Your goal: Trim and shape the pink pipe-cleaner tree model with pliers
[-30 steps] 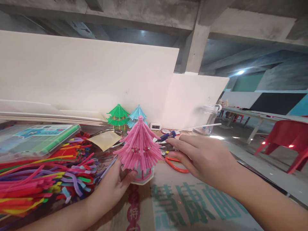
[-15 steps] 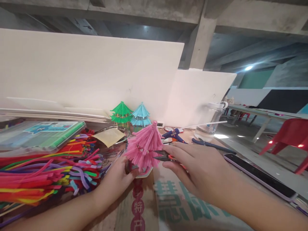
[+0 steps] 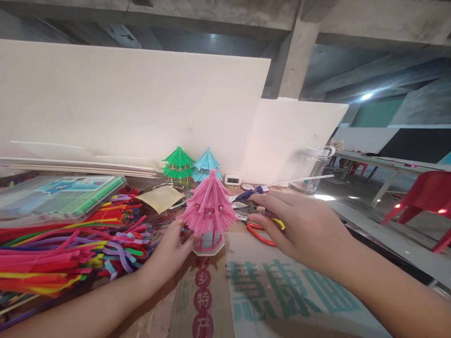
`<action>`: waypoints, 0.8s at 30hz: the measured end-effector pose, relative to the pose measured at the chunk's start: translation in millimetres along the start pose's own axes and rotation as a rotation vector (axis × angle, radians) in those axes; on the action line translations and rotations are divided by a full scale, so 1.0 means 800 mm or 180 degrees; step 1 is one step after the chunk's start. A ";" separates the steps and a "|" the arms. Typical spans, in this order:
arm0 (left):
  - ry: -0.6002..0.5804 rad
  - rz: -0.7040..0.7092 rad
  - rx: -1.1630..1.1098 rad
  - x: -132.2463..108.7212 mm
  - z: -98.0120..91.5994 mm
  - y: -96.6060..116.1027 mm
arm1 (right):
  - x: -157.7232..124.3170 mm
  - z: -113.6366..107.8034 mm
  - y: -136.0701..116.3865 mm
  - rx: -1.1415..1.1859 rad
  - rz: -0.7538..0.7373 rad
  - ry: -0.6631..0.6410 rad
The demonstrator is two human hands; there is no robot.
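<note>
Broad cardboard before front edge of pink pagoda

Left of the pink tower, the person's left hand is bare, and so is the slim left forearm behind it. Right of the tower, the right hand is bare too, its rounded back narrowing into the bare right forearm.

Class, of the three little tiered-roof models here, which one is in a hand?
The pink model, in front, held low by the left hand. The green model and light-blue model stand behind it, near the white board, untouched.
</note>
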State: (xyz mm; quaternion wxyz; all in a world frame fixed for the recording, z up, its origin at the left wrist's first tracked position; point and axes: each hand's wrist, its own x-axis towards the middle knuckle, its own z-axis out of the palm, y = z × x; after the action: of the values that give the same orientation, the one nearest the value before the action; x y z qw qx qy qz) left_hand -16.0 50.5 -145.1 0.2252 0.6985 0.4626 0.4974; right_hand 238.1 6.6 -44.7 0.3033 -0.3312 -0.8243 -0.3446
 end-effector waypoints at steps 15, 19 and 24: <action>-0.0274 -0.0004 -0.0190 -0.018 -0.002 0.018 | 0.000 -0.001 0.007 -0.0177 -0.0254 0.0160; -0.0274 0.0059 -0.0097 -0.020 -0.002 0.020 | -0.002 0.013 0.005 -0.0239 -0.0360 0.0221; -0.0241 0.0027 -0.0218 -0.019 -0.002 0.017 | -0.003 0.020 0.000 -0.0336 -0.0350 0.0245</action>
State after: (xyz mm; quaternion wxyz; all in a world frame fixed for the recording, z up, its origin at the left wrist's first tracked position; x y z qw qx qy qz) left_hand -13.2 30.3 -141.3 0.2642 0.7107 0.4335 0.4871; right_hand 235.2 18.0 -55.6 0.2975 -0.2876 -0.8097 -0.4162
